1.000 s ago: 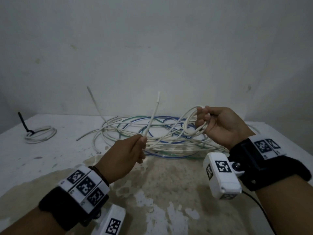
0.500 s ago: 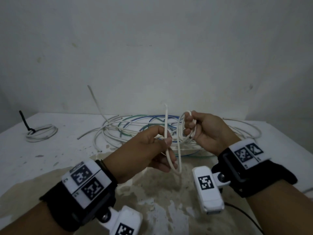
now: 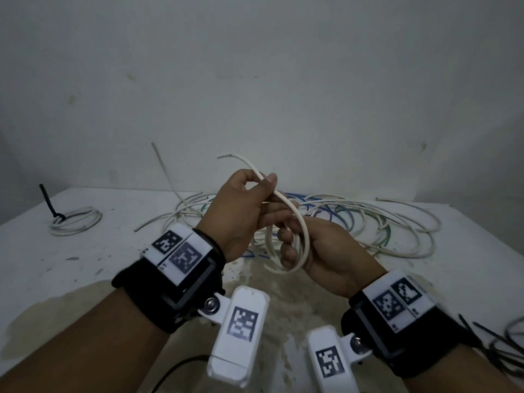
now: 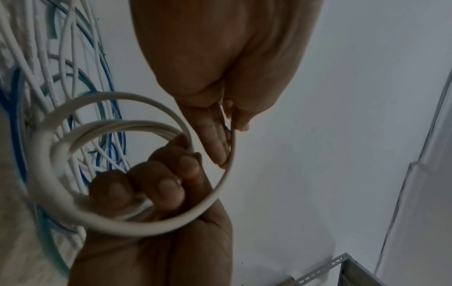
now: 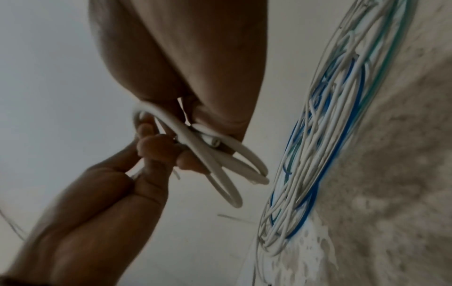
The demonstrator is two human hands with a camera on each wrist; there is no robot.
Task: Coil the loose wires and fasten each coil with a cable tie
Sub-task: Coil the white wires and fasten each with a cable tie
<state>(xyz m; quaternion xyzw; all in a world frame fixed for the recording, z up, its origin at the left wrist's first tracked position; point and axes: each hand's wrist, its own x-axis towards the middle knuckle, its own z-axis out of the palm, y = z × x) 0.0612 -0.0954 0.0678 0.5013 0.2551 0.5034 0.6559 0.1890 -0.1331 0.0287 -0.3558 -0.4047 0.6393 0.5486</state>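
Observation:
My right hand (image 3: 289,245) grips a small coil of white wire (image 3: 283,269) in its curled fingers, above the table's near middle. My left hand (image 3: 265,185) is just above and left of it and pinches the same wire near its free end, which sticks up and left. In the left wrist view the coil (image 4: 56,174) hangs in round loops from the right hand's fingers (image 4: 159,185). In the right wrist view the coil (image 5: 220,166) lies between both hands. Black cable ties (image 3: 496,344) lie at the lower right.
A loose pile of white, blue and green wires (image 3: 368,222) sprawls across the back of the stained white table (image 3: 85,279). A tied white coil with a black cable tie (image 3: 73,222) lies far left. The wall stands close behind.
My left hand has risen and swung right over the right hand, carrying the wire's end round into another loop. My right hand has dropped and come nearer with the coil.

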